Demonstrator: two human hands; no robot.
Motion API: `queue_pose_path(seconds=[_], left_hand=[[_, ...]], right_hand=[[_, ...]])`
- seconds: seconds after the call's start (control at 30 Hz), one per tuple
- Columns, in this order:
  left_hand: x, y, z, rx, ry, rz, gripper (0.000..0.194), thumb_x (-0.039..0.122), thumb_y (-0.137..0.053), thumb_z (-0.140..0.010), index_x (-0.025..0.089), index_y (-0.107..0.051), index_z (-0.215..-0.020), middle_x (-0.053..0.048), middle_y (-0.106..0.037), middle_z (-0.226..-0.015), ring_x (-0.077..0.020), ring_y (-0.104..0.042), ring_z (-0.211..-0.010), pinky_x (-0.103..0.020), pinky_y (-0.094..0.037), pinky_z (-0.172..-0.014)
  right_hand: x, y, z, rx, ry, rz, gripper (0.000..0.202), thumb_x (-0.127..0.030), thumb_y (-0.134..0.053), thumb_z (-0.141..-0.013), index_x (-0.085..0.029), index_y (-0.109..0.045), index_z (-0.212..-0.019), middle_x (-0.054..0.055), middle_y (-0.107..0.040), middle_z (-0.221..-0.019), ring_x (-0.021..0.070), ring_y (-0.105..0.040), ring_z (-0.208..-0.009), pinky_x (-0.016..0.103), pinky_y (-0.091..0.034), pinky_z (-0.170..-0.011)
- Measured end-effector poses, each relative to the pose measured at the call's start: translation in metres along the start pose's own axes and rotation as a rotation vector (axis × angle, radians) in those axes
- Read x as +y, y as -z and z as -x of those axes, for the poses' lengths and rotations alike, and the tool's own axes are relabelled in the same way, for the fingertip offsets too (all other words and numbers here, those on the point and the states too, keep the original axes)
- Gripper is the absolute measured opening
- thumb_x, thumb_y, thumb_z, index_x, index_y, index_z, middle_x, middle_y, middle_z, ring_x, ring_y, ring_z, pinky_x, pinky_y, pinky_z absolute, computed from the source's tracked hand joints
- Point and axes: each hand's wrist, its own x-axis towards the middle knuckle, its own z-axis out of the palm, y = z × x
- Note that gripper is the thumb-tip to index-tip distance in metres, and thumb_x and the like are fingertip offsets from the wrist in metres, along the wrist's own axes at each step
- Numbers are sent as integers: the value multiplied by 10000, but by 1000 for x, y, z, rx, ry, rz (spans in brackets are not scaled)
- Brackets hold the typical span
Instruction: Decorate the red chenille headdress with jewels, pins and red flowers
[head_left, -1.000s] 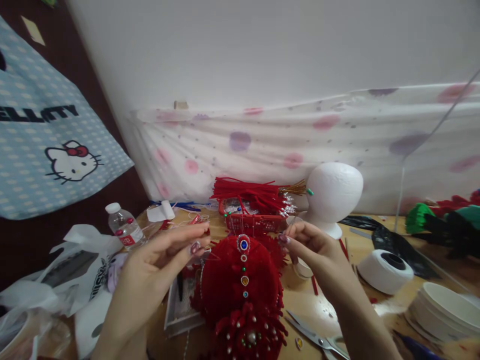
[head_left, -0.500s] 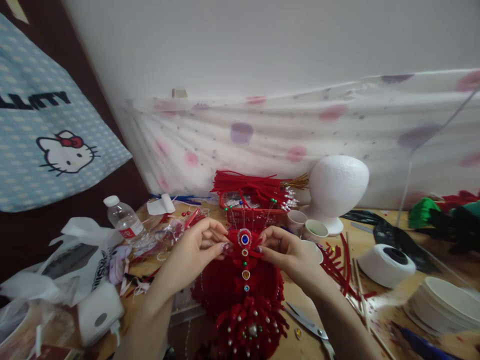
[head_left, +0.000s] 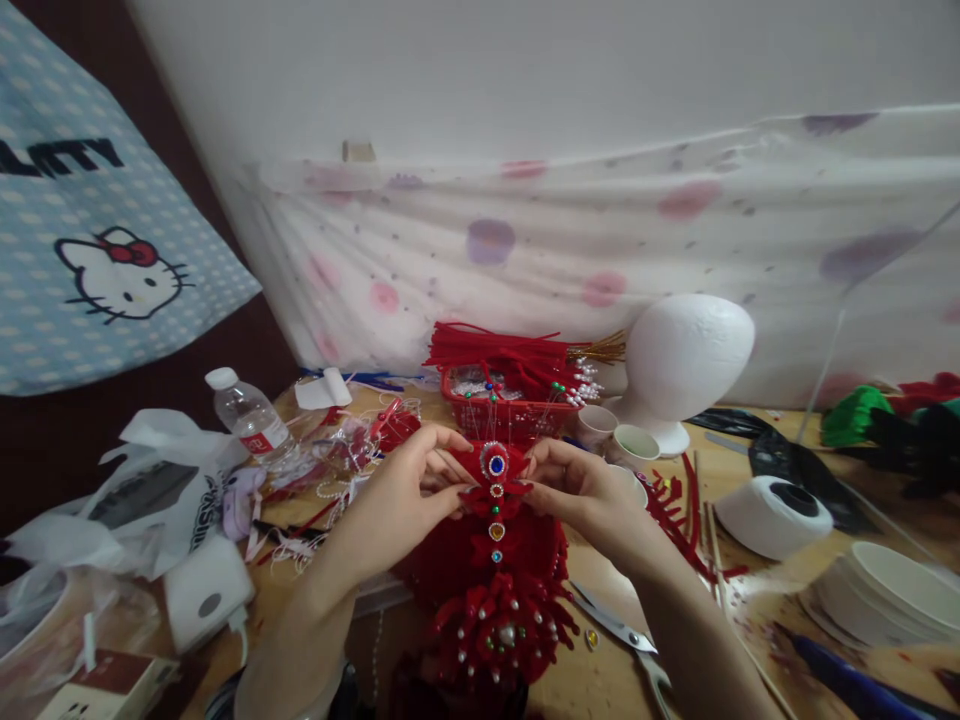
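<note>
A red headdress [head_left: 457, 558] stands in front of me, with a large red flower [head_left: 504, 632] dotted with pearl beads low on its front. Up its middle runs a column of rimmed gems, topped by a blue gem [head_left: 496, 465]. My left hand [head_left: 424, 485] is closed, pinching the red top of the headdress to the left of that gem. On the opposite side, my right hand [head_left: 581, 488] also pinches the red top, thumb and fingers together. Thin wires tipped with green and blue beads rise above the gem. The fingers partly hide what they grip.
Behind stands a red basket [head_left: 487, 412] piled with red chenille stems [head_left: 502, 348]. A white foam head [head_left: 688, 355] and paper cups [head_left: 636, 445] are to its right. Scissors [head_left: 611, 618] lie near my right forearm. At left are a water bottle [head_left: 251, 415] and plastic bags [head_left: 169, 475].
The view has tilted slightly, so the background sits higher in it. Both hands keep their pinch at the top of the headdress, and the beaded wires now lean differently.
</note>
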Motion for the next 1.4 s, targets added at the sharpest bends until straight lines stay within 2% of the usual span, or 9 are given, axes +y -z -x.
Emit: queue_pose_path(seconds=[0.27,0.4,0.5,0.6,0.73,0.97,1.2,1.3,1.4], left_hand=[[-3,1,3,-19,-27,-132,304,137,-578,-774,239,-498,-1049,4,-672,-909,-192,-645,-869,-365,-483,-810],[-2,6,8,-20,-27,-281,214,244,-477,-913,268,-507,-1123,-11,-626,-1038,-192,-601,-936,-376,-448,-853],[0,10,9,-21,-8,-352,260,318,-370,-984,275,-496,-1207,2,-604,-931,-181,-584,-844,-370,-437,-816],[0,11,7,-33,-16,-297,269,304,-377,-982,242,-503,-1211,16,-583,-841,-161,-577,-740,-341,-454,-752],[-2,6,4,-36,-31,-213,267,259,-418,-959,224,-510,-1208,-21,-609,-1005,-149,-626,-775,-338,-489,-786],[-3,0,4,-60,-50,-182,316,249,-425,-954,260,-491,-1263,-26,-626,-1030,-162,-643,-814,-334,-522,-795],[3,4,4,76,-72,-170,412,205,-552,-865,254,-503,-1270,-6,-630,-929,-172,-638,-879,-311,-526,-810],[3,1,4,134,-98,-155,433,197,-571,-852,256,-480,-1271,13,-620,-908,-139,-630,-797,-286,-536,-760],[4,-3,4,190,-97,-94,452,192,-600,-829,264,-444,-1248,15,-628,-951,-114,-633,-715,-264,-560,-678]], right_hand=[[0,2,2,-68,24,16,190,-289,-713,-778,-187,-559,-824,-13,-636,-743,88,-517,-649,222,-349,-594],[1,1,1,-43,15,28,189,-286,-714,-771,-185,-561,-816,-18,-627,-719,83,-501,-623,216,-331,-570],[0,-1,-1,6,13,28,204,-291,-734,-742,-182,-570,-797,-21,-626,-695,80,-499,-598,216,-335,-555],[-1,-3,-2,67,25,33,222,-315,-748,-723,-188,-577,-787,-30,-617,-661,85,-505,-564,225,-350,-537],[-1,-5,-2,130,50,36,249,-336,-772,-705,-195,-582,-780,-43,-600,-634,92,-519,-556,236,-382,-543],[-2,-6,1,14,-21,2,274,-343,-802,-686,-183,-602,-784,0,-666,-730,103,-560,-624,242,-405,-586],[-5,-2,-3,228,74,29,214,-340,-736,-696,-197,-586,-749,-36,-586,-623,94,-492,-541,242,-350,-513],[-3,-2,-5,349,105,-5,231,-365,-721,-712,-200,-568,-762,-53,-564,-606,80,-458,-505,236,-332,-491],[0,-4,-6,330,102,-43,227,-351,-725,-710,-196,-567,-762,-51,-577,-613,83,-483,-518,237,-359,-512]])
